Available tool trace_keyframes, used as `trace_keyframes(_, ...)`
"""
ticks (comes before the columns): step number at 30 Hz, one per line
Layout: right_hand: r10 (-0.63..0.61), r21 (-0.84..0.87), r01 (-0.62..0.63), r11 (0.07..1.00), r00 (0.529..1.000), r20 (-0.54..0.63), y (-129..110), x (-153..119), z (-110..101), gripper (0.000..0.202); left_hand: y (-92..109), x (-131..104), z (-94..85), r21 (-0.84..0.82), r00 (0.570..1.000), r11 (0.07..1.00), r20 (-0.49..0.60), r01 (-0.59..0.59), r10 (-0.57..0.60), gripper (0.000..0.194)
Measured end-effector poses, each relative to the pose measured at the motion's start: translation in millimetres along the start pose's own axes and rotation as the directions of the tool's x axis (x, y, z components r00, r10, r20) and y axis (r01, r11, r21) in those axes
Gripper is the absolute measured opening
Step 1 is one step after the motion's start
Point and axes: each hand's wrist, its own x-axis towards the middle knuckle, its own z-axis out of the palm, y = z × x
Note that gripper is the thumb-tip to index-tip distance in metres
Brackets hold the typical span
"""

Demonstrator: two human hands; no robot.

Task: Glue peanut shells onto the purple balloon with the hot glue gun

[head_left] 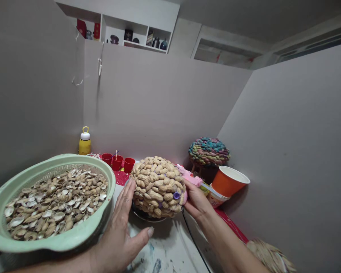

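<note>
A round form covered in whole peanuts (pixel 157 185) sits in front of me on a dark round base (pixel 147 217). Small purple patches show between the shells. My left hand (pixel 123 223) lies along its left side, fingers stretched out and thumb apart, fingertips touching the peanuts. On the right side, my right hand (pixel 197 201) reaches against the form; its fingertips are hidden behind it. Just behind that hand is a pink object (pixel 189 176), partly covered, whose kind I cannot make out. A black cord (pixel 191 237) runs down the table below the right hand.
A green basket (pixel 109 189) of empty shells stands left. Behind are red cups (pixel 129 165) and a yellow bottle (pixel 84 144). At the right are an orange bucket (pixel 227 184), a colourful woven-looking stool (pixel 208 151) and a straw-like bundle (pixel 269 256). Grey partitions (pixel 159 102) enclose the table.
</note>
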Motion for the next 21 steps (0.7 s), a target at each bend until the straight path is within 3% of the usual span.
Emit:
trace_keyframes(13, -0.107, 0.033, 0.109, 0.994, 0.992, -0.061, -6.7, -7.2, 10.0, 0.028, -4.7, 8.0, -3.8, 0.072, 0.999, 0.997, 0.024, 0.033, -0.035, 0.088)
trace_keyframes(21, -0.17, 0.031, 0.172, 0.985, 0.984, -0.055, -14.8, -12.8, 15.5, 0.022, -16.1, 8.3, -0.7, -0.049, 0.994, 0.994, 0.045, 0.099, -0.097, 0.081)
